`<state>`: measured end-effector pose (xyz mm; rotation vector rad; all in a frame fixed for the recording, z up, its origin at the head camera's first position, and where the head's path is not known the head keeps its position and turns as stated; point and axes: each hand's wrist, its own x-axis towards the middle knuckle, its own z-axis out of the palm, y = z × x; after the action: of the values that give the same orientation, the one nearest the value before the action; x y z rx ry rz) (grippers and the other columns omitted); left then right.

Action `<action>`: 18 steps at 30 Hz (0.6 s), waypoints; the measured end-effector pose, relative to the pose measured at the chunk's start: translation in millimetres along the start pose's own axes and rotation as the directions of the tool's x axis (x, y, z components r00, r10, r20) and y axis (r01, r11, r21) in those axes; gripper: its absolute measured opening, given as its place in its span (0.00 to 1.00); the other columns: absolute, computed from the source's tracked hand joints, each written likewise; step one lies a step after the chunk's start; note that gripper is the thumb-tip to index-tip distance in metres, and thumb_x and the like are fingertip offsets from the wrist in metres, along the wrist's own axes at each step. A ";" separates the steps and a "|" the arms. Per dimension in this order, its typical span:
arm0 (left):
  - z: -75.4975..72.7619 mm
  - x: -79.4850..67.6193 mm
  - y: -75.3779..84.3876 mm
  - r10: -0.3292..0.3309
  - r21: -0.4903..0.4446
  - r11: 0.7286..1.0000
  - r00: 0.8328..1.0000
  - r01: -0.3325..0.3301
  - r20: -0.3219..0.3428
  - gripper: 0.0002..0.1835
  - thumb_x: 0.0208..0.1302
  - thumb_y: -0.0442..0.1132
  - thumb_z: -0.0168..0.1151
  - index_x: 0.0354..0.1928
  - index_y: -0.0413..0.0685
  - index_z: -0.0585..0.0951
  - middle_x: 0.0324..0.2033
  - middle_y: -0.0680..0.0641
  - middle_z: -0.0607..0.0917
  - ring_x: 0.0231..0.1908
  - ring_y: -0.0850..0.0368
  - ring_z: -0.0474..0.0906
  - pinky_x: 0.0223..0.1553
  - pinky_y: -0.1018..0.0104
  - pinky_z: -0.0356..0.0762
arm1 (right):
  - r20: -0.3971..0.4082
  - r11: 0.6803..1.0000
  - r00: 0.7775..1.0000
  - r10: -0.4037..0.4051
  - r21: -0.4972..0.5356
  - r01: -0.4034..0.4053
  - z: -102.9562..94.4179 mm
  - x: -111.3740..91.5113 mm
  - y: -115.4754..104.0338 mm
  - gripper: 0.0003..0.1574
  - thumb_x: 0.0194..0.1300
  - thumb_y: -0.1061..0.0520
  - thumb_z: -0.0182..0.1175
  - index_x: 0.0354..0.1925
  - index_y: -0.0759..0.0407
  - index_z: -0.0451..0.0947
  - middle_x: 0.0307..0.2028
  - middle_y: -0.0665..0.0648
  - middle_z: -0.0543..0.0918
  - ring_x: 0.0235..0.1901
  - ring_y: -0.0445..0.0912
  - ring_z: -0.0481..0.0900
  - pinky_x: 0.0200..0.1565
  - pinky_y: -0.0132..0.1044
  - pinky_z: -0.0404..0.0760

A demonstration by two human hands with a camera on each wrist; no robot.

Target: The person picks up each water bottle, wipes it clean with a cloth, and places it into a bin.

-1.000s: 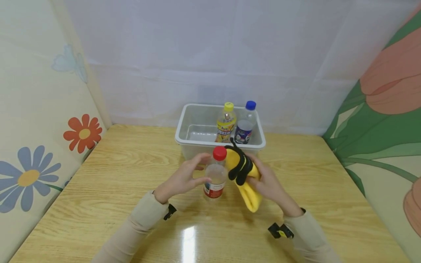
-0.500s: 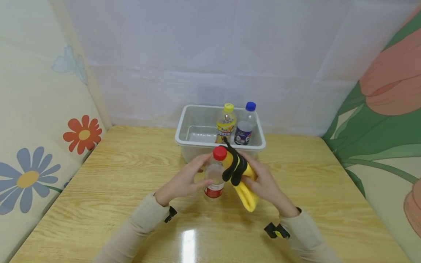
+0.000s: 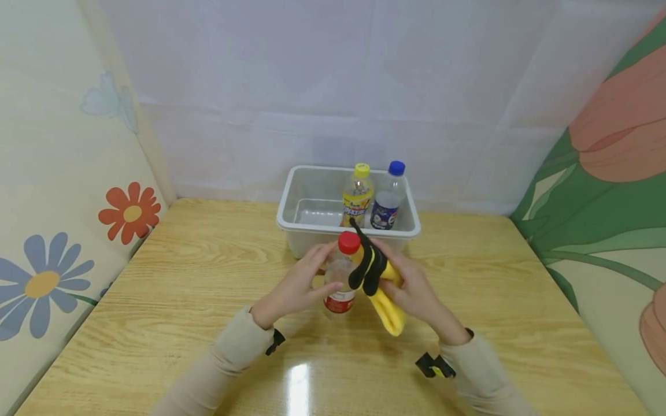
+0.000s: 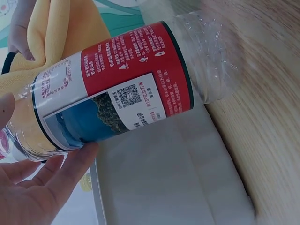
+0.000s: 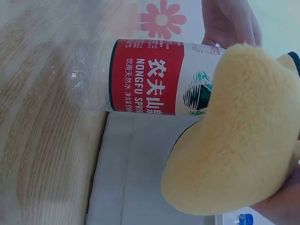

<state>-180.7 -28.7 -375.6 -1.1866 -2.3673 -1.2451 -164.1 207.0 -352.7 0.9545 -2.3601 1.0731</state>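
A clear water bottle with a red cap and a red-and-white label stands upright on the table. My left hand holds it from the left, thumb on the near side and fingers behind. The left wrist view shows fingertips against the label's upper end of this bottle. In my right hand is a soft, fuzzy yellow cloth with black strips, folded over. It is against or very near the bottle's right upper side; in the right wrist view the fuzzy cloth covers the bottle's neck.
Behind the hands stands a grey plastic tub. In its right half are a yellow-capped bottle and a blue-capped bottle. A white sheet hangs behind the wooden table.
My right hand has brought the yellow cloth leftward to the bottle's upper side. My left hand has closed in around the bottle, which stays in nearly the same spot.
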 end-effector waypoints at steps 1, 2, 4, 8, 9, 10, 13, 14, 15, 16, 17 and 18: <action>0.2 0.2 0.3 0.001 0.002 1.000 1.000 -0.001 -0.001 0.39 0.56 0.38 0.64 0.67 0.41 0.56 0.53 0.41 0.70 0.47 0.55 0.70 0.42 0.71 0.78 | 0.001 1.000 1.000 -0.006 -0.005 0.006 0.1 0.0 -0.4 0.48 0.42 0.74 0.63 0.63 0.57 0.63 0.51 0.66 0.76 0.42 0.53 0.76 0.43 0.51 0.77; 0.3 0.5 0.6 0.001 0.004 1.000 1.000 -0.001 -0.002 0.39 0.56 0.38 0.64 0.67 0.41 0.56 0.53 0.41 0.70 0.47 0.54 0.70 0.43 0.71 0.77 | 0.005 1.000 1.000 -0.009 -0.006 0.009 0.2 0.3 -0.8 0.48 0.42 0.74 0.63 0.63 0.57 0.63 0.52 0.66 0.75 0.43 0.54 0.76 0.44 0.52 0.77; 0.5 0.8 1.5 -0.001 0.003 1.000 1.000 0.001 -0.004 0.39 0.56 0.38 0.64 0.67 0.40 0.56 0.53 0.40 0.70 0.48 0.53 0.70 0.43 0.70 0.78 | 0.012 1.000 1.000 -0.015 -0.011 0.015 0.5 0.3 -1.3 0.49 0.42 0.74 0.62 0.64 0.56 0.62 0.53 0.67 0.74 0.46 0.57 0.75 0.46 0.54 0.76; 0.3 1.2 3.8 -0.007 0.004 1.000 1.000 0.007 -0.017 0.39 0.55 0.37 0.65 0.66 0.38 0.57 0.52 0.40 0.71 0.49 0.52 0.71 0.43 0.70 0.78 | 0.036 1.000 0.999 -0.012 -0.014 0.012 1.4 0.9 -1.9 0.50 0.43 0.75 0.62 0.65 0.55 0.60 0.55 0.67 0.72 0.50 0.60 0.72 0.51 0.57 0.72; 0.2 1.2 4.3 -0.011 0.004 1.000 1.000 0.011 -0.019 0.39 0.55 0.37 0.65 0.65 0.38 0.57 0.52 0.40 0.71 0.49 0.52 0.71 0.43 0.70 0.78 | 0.040 1.000 0.999 -0.011 -0.018 0.012 1.8 0.9 -1.9 0.50 0.43 0.75 0.61 0.65 0.55 0.60 0.56 0.66 0.72 0.51 0.60 0.72 0.51 0.58 0.72; 0.2 1.2 4.8 -0.014 0.004 1.000 1.000 0.014 -0.020 0.39 0.55 0.36 0.65 0.65 0.38 0.58 0.52 0.40 0.71 0.49 0.52 0.71 0.43 0.70 0.78 | 0.045 1.000 0.999 -0.010 -0.020 0.011 2.3 0.9 -1.8 0.50 0.43 0.75 0.61 0.65 0.55 0.60 0.56 0.66 0.72 0.51 0.60 0.72 0.51 0.57 0.72; 0.2 1.1 5.8 -0.022 -0.005 1.000 1.000 0.022 -0.020 0.38 0.54 0.36 0.66 0.65 0.38 0.58 0.51 0.40 0.72 0.49 0.51 0.71 0.43 0.70 0.78 | 0.048 0.999 0.999 -0.014 -0.028 0.016 4.0 0.6 -1.0 0.51 0.42 0.75 0.61 0.65 0.55 0.60 0.56 0.67 0.72 0.51 0.60 0.72 0.52 0.57 0.71; 0.1 1.0 6.0 -0.025 -0.011 1.000 0.999 0.025 -0.019 0.38 0.54 0.36 0.66 0.65 0.38 0.58 0.51 0.40 0.72 0.49 0.51 0.71 0.43 0.70 0.78 | 0.046 0.999 0.999 -0.017 -0.032 0.019 4.7 0.3 -0.5 0.51 0.41 0.76 0.61 0.65 0.55 0.60 0.55 0.67 0.72 0.51 0.60 0.72 0.52 0.57 0.71; 0.1 1.0 6.3 -0.028 -0.016 0.999 0.999 0.028 -0.019 0.38 0.54 0.36 0.66 0.65 0.38 0.58 0.50 0.40 0.72 0.49 0.51 0.71 0.43 0.70 0.78 | 0.043 0.999 0.999 -0.023 -0.034 0.024 5.7 0.2 0.1 0.51 0.41 0.76 0.60 0.65 0.56 0.60 0.55 0.67 0.72 0.51 0.60 0.72 0.51 0.57 0.72; 0.2 0.7 6.2 -0.031 -0.023 0.999 0.999 0.031 -0.018 0.38 0.54 0.35 0.65 0.65 0.38 0.58 0.50 0.40 0.72 0.49 0.50 0.71 0.43 0.70 0.78 | 0.041 0.999 0.999 -0.028 -0.033 0.029 6.6 0.0 0.9 0.52 0.40 0.76 0.60 0.65 0.56 0.60 0.55 0.68 0.72 0.51 0.60 0.72 0.51 0.57 0.72; 0.2 0.2 6.0 -0.036 -0.028 0.999 0.999 0.036 -0.017 0.38 0.54 0.35 0.65 0.65 0.38 0.58 0.50 0.40 0.71 0.49 0.50 0.71 0.43 0.70 0.78 | 0.040 0.999 0.999 -0.035 -0.035 0.036 7.7 -0.1 1.6 0.52 0.40 0.77 0.60 0.65 0.57 0.60 0.55 0.68 0.72 0.50 0.60 0.73 0.51 0.57 0.73; 0.2 -0.3 5.9 -0.040 -0.033 0.999 0.999 0.040 -0.016 0.38 0.54 0.35 0.65 0.65 0.38 0.58 0.51 0.40 0.71 0.49 0.50 0.71 0.43 0.70 0.78 | 0.042 0.999 0.998 -0.041 -0.034 0.043 8.8 -0.1 2.3 0.52 0.40 0.77 0.60 0.65 0.58 0.60 0.55 0.68 0.72 0.50 0.61 0.73 0.51 0.57 0.73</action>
<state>-176.1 -26.8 -372.4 -1.1387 -2.3787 -1.3061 -166.2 201.4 -359.5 1.0180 -2.3727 1.0028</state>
